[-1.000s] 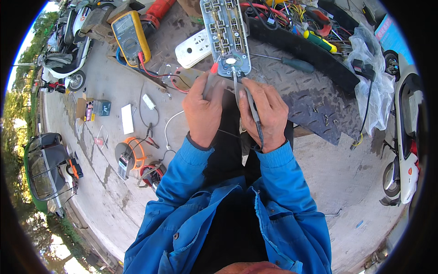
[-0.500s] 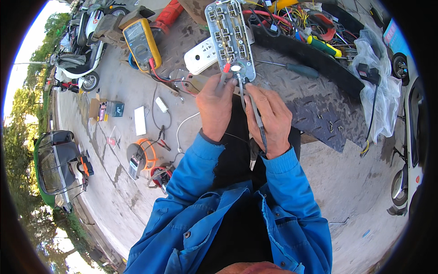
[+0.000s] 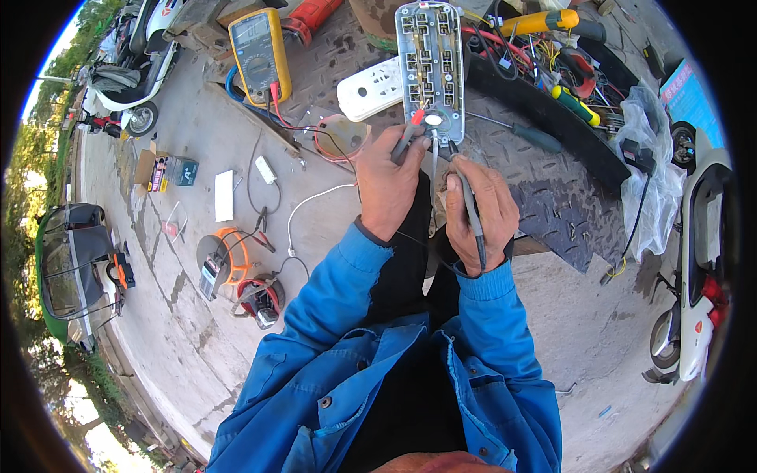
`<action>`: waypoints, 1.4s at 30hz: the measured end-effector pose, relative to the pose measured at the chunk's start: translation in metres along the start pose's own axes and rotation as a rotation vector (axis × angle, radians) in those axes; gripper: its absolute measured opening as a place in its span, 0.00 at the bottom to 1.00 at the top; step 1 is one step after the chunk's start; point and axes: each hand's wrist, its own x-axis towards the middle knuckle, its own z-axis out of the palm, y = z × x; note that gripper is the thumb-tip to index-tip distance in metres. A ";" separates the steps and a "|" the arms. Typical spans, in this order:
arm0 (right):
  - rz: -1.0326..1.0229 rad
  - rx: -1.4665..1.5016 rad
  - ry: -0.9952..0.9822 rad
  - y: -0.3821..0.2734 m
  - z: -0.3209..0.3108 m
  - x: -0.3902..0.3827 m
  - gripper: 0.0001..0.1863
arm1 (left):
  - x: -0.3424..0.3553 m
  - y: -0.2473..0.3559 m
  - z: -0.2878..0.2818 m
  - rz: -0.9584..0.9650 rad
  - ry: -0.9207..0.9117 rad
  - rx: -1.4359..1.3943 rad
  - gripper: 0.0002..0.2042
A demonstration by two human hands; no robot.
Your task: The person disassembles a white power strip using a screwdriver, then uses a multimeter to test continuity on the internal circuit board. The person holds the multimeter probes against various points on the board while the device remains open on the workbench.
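Note:
An opened grey power strip [image 3: 432, 47] lies at the top middle, its rows of metal contacts bare. My left hand [image 3: 386, 193] is closed on a test probe with a red tip [image 3: 416, 120], which points at the contacts near the strip's lower end. In my right hand [image 3: 490, 206] is a black test probe [image 3: 471, 206], held like a pen. Its tip is beside the strip's lower end; I cannot tell whether it touches anything. A white cord [image 3: 434, 154] runs down from the strip between my hands. Left of the strip sits its white socket cover [image 3: 371, 92].
A yellow multimeter [image 3: 260, 59] stands at upper left, its leads running toward my hands. Right of the strip are a screwdriver [image 3: 536, 138] and a black tray [image 3: 544, 118] of wires and tools. Clear plastic bag [image 3: 658, 197] at far right; orange reel [image 3: 236, 256] on the ground at left.
The view has shifted, so the strip and hands appear further right. Both hands keep their probes at the strip's lower end, with little visible movement against it.

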 end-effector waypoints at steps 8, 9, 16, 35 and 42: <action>0.057 -0.131 -0.003 0.000 0.010 0.002 0.17 | -0.001 0.003 -0.009 0.057 -0.058 0.118 0.12; 0.055 -0.136 -0.009 -0.001 0.010 0.002 0.18 | -0.001 0.005 -0.012 0.094 -0.067 0.148 0.12; 0.070 -0.131 -0.010 -0.004 0.011 0.003 0.17 | -0.008 0.019 -0.036 0.346 0.004 0.460 0.09; 0.205 0.004 0.039 -0.010 0.006 0.008 0.13 | 0.007 0.028 -0.042 0.485 -0.027 0.726 0.10; 0.311 0.088 0.040 -0.021 0.007 0.019 0.12 | 0.010 0.031 -0.044 0.514 -0.016 0.720 0.10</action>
